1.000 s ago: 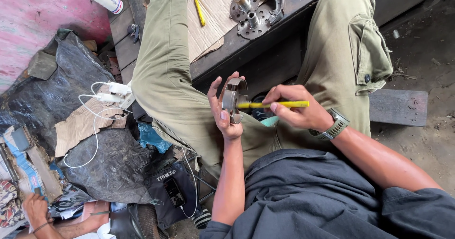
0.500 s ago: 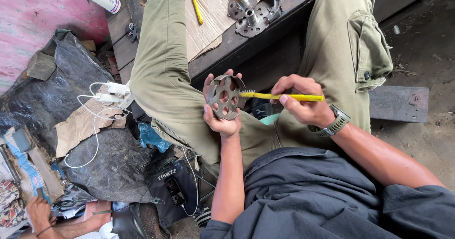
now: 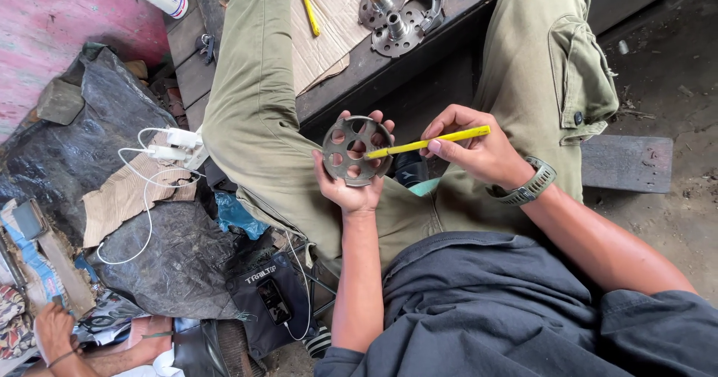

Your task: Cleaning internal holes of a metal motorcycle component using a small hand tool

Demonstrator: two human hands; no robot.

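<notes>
left hand (image 3: 345, 190) holding perforated disc (image 3: 357, 151), yellow tool (image 3: 428, 143)

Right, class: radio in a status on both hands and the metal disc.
Left hand holds holed metal disc upright. Right hand grips yellow tool, tip at the disc's centre. Nothing between them.

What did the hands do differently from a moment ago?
The left hand turned the round metal disc with holes from edge-on to flat, facing the camera. The right hand swung the yellow tool from level to slightly tilted, its tip now at the disc's face. Both hands kept their grip; the metal parts on the bench and the white cable stayed put.
</notes>
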